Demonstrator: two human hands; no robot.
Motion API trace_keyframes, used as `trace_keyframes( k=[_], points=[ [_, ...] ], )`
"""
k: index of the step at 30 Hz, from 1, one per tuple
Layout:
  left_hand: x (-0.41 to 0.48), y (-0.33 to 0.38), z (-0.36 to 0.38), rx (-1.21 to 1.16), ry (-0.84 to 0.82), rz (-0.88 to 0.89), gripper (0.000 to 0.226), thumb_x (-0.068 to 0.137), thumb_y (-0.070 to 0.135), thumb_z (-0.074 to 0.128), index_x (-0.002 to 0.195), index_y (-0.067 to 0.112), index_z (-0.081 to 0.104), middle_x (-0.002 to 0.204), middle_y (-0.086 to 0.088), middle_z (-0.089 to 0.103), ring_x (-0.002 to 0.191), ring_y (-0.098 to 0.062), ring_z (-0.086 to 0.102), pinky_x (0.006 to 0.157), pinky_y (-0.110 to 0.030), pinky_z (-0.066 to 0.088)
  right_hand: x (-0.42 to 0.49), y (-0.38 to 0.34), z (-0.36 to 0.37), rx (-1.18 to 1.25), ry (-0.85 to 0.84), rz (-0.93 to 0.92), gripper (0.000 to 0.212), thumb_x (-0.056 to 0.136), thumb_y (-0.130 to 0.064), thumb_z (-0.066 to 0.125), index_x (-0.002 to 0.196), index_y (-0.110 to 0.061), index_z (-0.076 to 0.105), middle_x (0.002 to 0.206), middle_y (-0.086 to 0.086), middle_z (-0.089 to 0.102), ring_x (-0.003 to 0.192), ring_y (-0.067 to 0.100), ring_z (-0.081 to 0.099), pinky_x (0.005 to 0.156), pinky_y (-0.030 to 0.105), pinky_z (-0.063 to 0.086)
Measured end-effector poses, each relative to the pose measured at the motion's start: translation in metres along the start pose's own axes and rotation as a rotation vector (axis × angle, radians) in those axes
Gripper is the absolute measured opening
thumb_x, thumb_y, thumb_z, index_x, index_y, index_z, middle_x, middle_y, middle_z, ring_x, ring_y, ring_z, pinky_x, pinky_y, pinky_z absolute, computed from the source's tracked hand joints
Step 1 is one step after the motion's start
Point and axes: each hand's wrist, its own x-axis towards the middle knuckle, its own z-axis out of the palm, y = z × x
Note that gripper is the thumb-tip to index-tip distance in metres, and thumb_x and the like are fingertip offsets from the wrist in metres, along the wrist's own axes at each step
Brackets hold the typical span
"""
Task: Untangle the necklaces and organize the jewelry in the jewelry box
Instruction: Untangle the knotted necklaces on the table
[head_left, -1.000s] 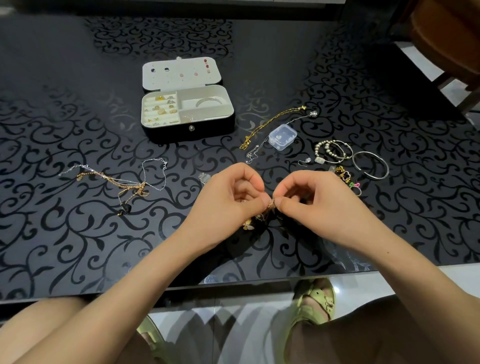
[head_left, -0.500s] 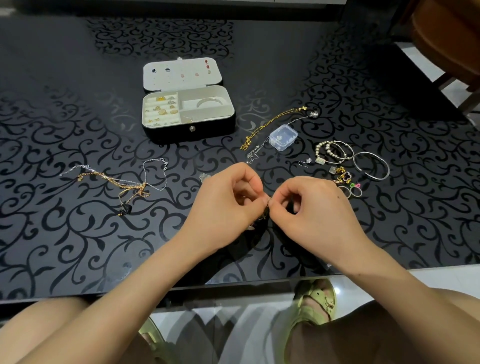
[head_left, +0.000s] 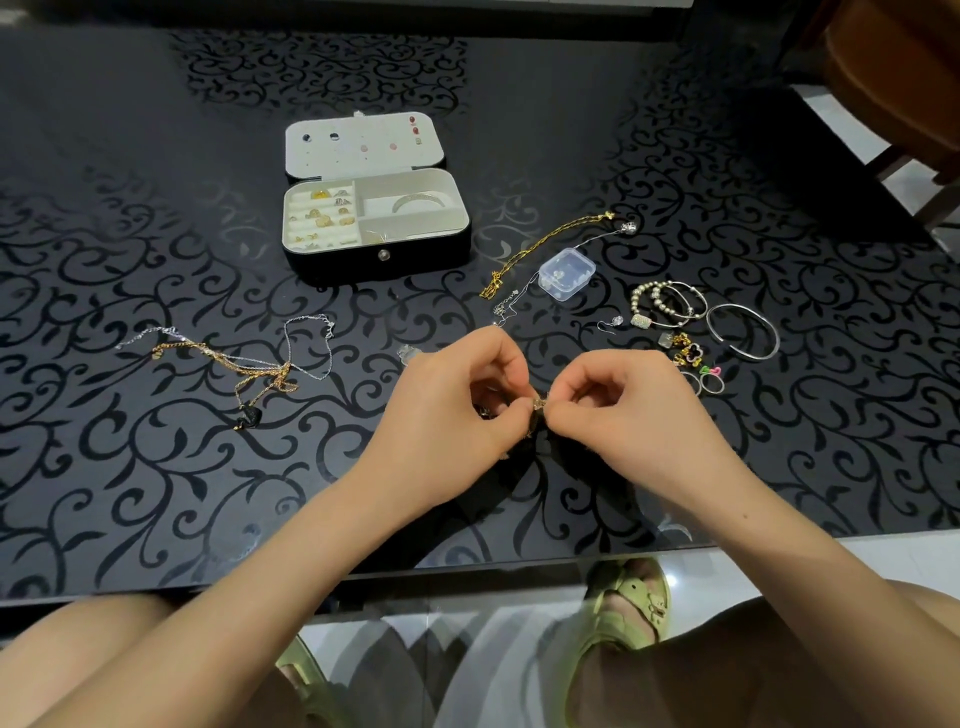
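Observation:
My left hand (head_left: 452, 410) and my right hand (head_left: 628, 410) meet fingertip to fingertip above the table's near middle, both pinching a small gold jewelry piece (head_left: 537, 404); most of it is hidden by my fingers. The open jewelry box (head_left: 376, 260), black outside and cream inside, stands further back, with rings in its left slots, a bangle at the right and studs on the lid. A tangle of gold and silver necklaces (head_left: 249, 366) lies to the left. Behind my hands lie a gold chain (head_left: 545, 244) and a thin silver chain (head_left: 511, 306).
A small clear plastic case (head_left: 566, 273) sits right of the box. Bead bracelets (head_left: 667, 304), a silver bangle (head_left: 743, 332), a black clover charm (head_left: 688, 351) and small rings (head_left: 709, 382) are at the right. The black patterned table's near edge (head_left: 467, 569) is by my knees. A wooden chair (head_left: 893, 78) stands far right.
My hands stayed together on the gold piece, shifting only slightly; the right hand's fingers re-pinched it. Nothing else on the table moved.

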Motion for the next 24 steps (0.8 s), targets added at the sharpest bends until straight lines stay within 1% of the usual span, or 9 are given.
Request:
trace_keyframes(
  k=[3,6,8,11,13,14,18,21,24],
  points=[
    [0.0007,0.0003,-0.0014,-0.126,0.007,-0.07,0.024,0.076,-0.002,0.069,0.074,0.016,0.053,0.075,-0.002,0.069,0.067,-0.022,0.065,0.069,-0.04,0.054,0.0013,0.0025,-0.0022,0.084,-0.006,0.042,0.01,0.067,-0.01,0.068,0.059,-0.015,0.066,0.058,0.0,0.058,0.055,0.009,0.046,0.057,0.024,0.038],
    [0.0022,0.0014,-0.0011,-0.252,0.016,-0.15,0.021,0.076,-0.004,0.069,0.075,0.01,0.053,0.074,-0.005,0.07,0.071,-0.024,0.066,0.071,-0.043,0.053,0.0012,0.0031,-0.0014,0.173,-0.014,0.092,0.01,0.066,-0.007,0.066,0.058,-0.014,0.066,0.061,0.003,0.058,0.057,0.01,0.046,0.058,0.027,0.036],
    [0.0031,0.0011,-0.0014,-0.319,0.027,-0.188,0.022,0.075,-0.007,0.069,0.074,0.008,0.053,0.073,-0.007,0.071,0.067,-0.019,0.065,0.068,-0.035,0.054,0.0006,0.0027,-0.0009,0.211,-0.034,0.118,0.007,0.064,-0.008,0.064,0.059,-0.013,0.066,0.064,0.007,0.06,0.059,0.011,0.047,0.059,0.029,0.036],
    [0.0043,0.001,-0.0017,-0.473,0.029,-0.262,0.027,0.073,-0.01,0.068,0.074,0.01,0.052,0.069,-0.01,0.068,0.055,-0.012,0.056,0.057,-0.021,0.047,0.0001,0.0011,-0.0009,0.264,-0.064,0.154,0.009,0.065,-0.004,0.061,0.06,-0.01,0.065,0.067,0.012,0.06,0.06,0.015,0.047,0.057,0.029,0.037],
    [0.005,0.0014,-0.0015,-0.599,0.012,-0.322,0.026,0.066,-0.007,0.069,0.074,0.011,0.051,0.066,-0.008,0.065,0.051,-0.011,0.051,0.053,-0.017,0.043,0.001,-0.0005,-0.0009,0.309,-0.083,0.174,0.013,0.066,0.001,0.059,0.059,-0.008,0.063,0.068,0.014,0.059,0.058,0.015,0.047,0.054,0.026,0.038],
    [0.0055,0.0013,-0.0016,-0.626,-0.006,-0.34,0.025,0.062,-0.004,0.067,0.074,0.012,0.051,0.065,-0.006,0.064,0.051,-0.01,0.05,0.053,-0.016,0.042,0.0018,-0.001,-0.001,0.335,-0.091,0.183,0.014,0.067,0.003,0.059,0.058,-0.008,0.063,0.068,0.014,0.06,0.058,0.015,0.047,0.054,0.025,0.038],
    [0.0065,0.0001,-0.0021,-0.593,-0.091,-0.341,0.024,0.059,-0.001,0.064,0.076,0.013,0.054,0.064,-0.001,0.063,0.058,-0.012,0.052,0.059,-0.018,0.044,0.0047,-0.0018,-0.0014,0.444,-0.121,0.212,0.018,0.07,0.01,0.056,0.059,-0.003,0.061,0.07,0.018,0.055,0.058,0.015,0.046,0.051,0.023,0.038],
    [0.0056,0.0017,-0.0022,-0.498,-0.123,-0.305,0.019,0.058,0.001,0.063,0.073,0.013,0.06,0.065,0.002,0.06,0.062,-0.01,0.052,0.06,-0.016,0.044,0.0052,-0.0023,-0.0006,0.515,-0.15,0.238,0.017,0.071,0.011,0.056,0.06,-0.002,0.06,0.073,0.02,0.053,0.057,0.015,0.046,0.05,0.022,0.038],
    [0.0041,0.0033,-0.0032,-0.39,-0.123,-0.267,0.012,0.065,0.01,0.064,0.072,0.018,0.07,0.066,-0.003,0.061,0.064,-0.008,0.054,0.062,-0.017,0.044,0.0058,-0.0024,-0.0013,0.55,-0.164,0.251,0.013,0.067,0.01,0.058,0.061,-0.001,0.059,0.074,0.02,0.052,0.057,0.014,0.047,0.05,0.022,0.038]
  ],
)
